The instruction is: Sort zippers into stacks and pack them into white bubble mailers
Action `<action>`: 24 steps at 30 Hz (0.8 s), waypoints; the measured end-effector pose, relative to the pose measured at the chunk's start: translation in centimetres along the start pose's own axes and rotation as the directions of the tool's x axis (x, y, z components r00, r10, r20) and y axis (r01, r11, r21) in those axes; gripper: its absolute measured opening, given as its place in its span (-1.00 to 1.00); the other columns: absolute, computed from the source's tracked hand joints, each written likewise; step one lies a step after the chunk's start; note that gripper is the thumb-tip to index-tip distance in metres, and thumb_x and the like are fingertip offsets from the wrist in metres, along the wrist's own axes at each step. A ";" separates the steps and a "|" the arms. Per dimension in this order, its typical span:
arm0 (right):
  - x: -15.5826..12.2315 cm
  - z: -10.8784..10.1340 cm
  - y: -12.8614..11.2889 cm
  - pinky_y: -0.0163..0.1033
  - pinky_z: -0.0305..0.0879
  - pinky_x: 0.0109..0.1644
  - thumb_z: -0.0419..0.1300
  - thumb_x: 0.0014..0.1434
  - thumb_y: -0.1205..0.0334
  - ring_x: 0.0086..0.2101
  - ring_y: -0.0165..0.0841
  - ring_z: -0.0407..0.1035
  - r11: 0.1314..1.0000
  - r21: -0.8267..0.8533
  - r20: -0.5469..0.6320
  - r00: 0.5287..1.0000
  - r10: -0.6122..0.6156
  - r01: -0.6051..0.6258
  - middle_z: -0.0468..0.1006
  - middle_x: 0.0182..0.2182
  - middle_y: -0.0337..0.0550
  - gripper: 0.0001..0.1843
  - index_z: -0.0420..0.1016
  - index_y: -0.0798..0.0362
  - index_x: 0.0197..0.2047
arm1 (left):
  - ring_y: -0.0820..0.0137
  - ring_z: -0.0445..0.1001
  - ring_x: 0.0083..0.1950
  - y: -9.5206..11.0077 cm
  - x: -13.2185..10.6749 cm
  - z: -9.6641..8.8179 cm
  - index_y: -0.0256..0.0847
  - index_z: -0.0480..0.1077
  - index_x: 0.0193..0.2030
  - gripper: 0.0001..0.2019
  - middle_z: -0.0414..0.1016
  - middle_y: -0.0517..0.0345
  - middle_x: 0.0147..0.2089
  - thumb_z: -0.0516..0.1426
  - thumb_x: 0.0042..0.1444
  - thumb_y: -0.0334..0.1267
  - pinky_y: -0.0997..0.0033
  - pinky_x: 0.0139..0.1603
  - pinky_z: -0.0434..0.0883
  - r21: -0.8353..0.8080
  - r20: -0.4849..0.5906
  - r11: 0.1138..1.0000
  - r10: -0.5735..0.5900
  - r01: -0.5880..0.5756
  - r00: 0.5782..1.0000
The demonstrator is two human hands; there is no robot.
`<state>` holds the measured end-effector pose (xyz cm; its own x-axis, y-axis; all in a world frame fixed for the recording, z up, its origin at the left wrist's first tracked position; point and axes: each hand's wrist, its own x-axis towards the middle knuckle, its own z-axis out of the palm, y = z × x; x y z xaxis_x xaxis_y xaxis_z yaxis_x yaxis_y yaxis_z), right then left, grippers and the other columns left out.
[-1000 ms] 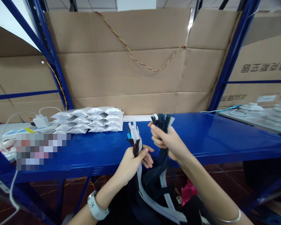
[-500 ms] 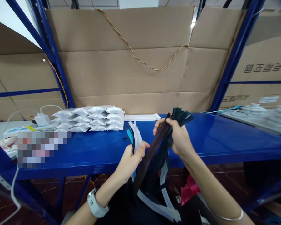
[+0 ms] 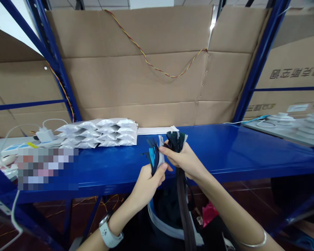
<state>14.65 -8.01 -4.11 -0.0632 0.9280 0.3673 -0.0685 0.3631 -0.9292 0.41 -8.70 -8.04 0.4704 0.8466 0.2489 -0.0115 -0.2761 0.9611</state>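
Clock: read from the middle of the view, with 12 at the top.
Left hand (image 3: 149,179): at 6 o'clock, thumb and fingers closed on the left bundle (image 3: 152,157), a fan of blue, dark and white ends pointing up towards 12.
Right hand (image 3: 186,161): between 4 and 5 o'clock, clamped around the dark bundle (image 3: 176,142), whose ends stand up above the grip; one digit reaches out towards 9 and appears to touch the white strip (image 3: 161,159) in the left bundle.
Brown strip (image 3: 183,209): hangs below the right hand towards 5 o'clock, alongside the dark lengths, and runs out at the lower edge.
Just changed: a second ago the brown strip's end sat in the left hand; half a second ago the right hand had it raised and apart from the left. Now it hangs with the right hand's lengths, and the hands have come back side by side.
Meaning: the brown strip seems to count with the dark bundle now, leaving blue, dark and white ends on the left.
Pale loop (image 3: 163,228): curves below the hands at 6 o'clock; where it ends is hidden.
Blue table (image 3: 225,148): spreads behind the hands from 8 to 4 o'clock.
Silvery packets (image 3: 107,134): stacked at 9 o'clock, well apart from both hands.
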 end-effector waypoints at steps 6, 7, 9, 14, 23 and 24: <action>0.3 -0.8 0.0 -0.38 -0.23 -0.66 0.31 0.04 0.05 -0.71 -0.60 -0.12 0.999 0.000 -0.001 0.999 -0.033 0.033 0.06 -0.75 -0.47 -0.65 0.23 0.04 -0.48 | 0.58 -0.03 -0.63 0.3 0.2 -0.1 -0.32 0.39 -0.24 -0.52 0.01 0.36 -0.64 -0.05 0.22 0.12 0.52 -0.60 -0.02 -0.077 -0.020 0.997 0.003 -0.005 1.000; 0.3 -0.9 0.0 -0.38 -0.24 -0.66 0.31 0.05 0.05 -0.71 -0.60 -0.12 0.999 0.003 0.002 0.999 -0.039 0.039 0.05 -0.76 -0.47 -0.63 0.21 0.04 -0.50 | 0.58 -0.04 -0.63 0.4 0.2 -0.1 -0.32 0.39 -0.23 -0.51 0.01 0.36 -0.64 -0.07 0.22 0.13 0.52 -0.61 -0.03 -0.100 -0.033 0.995 -0.001 -0.003 0.999; 0.2 -0.8 0.0 -0.38 -0.24 -0.65 0.29 0.06 0.04 -0.71 -0.60 -0.14 0.999 0.026 0.011 0.999 -0.047 0.046 0.03 -0.75 -0.47 -0.60 0.17 0.03 -0.53 | 0.59 -0.02 -0.64 0.7 0.2 -0.1 -0.32 0.39 -0.21 -0.50 0.03 0.35 -0.64 -0.07 0.22 0.13 0.53 -0.62 -0.04 -0.141 -0.067 0.990 -0.014 0.005 0.998; 0.0 -0.6 0.0 -0.38 -0.08 -0.65 0.14 0.18 0.01 -0.71 -0.56 0.02 0.990 0.122 -0.052 0.996 -0.066 0.072 0.18 -0.71 -0.36 -0.63 0.23 0.06 -0.52 | 0.59 0.08 -0.68 1.0 0.1 -0.3 -0.31 0.38 -0.32 -0.56 0.19 0.29 -0.66 -0.01 0.21 0.08 0.56 -0.67 0.01 -0.109 -0.173 0.994 -0.046 0.027 0.984; 1.1 -4.1 -1.5 -0.44 -0.27 -0.71 0.23 0.12 0.13 -0.72 -0.61 -0.24 0.913 0.409 -0.029 0.999 0.019 -0.006 -0.02 -0.68 -0.48 -0.80 0.30 0.04 -0.37 | 0.56 0.25 -0.71 1.0 0.2 -0.2 -0.28 0.33 -0.25 -0.64 0.32 0.27 -0.62 -0.02 0.23 0.02 0.61 -0.73 0.11 -0.159 -0.111 0.987 -0.058 0.040 0.992; 1.0 -4.3 -1.5 -0.43 -0.34 -0.70 0.25 0.11 0.13 -0.71 -0.61 -0.29 0.920 0.392 -0.018 1.000 0.011 -0.003 -0.07 -0.68 -0.49 -0.79 0.29 0.03 -0.36 | 0.56 0.25 -0.71 1.0 0.2 -0.2 -0.29 0.34 -0.25 -0.64 0.32 0.27 -0.62 -0.02 0.23 0.02 0.61 -0.73 0.12 -0.151 -0.101 0.988 -0.055 0.040 0.993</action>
<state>18.95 -7.25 -2.50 -0.0457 0.9332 0.3565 -0.4533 0.2987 -0.8398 0.32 -8.78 -6.99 0.3793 0.9021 0.2061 -0.1256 -0.1704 0.9773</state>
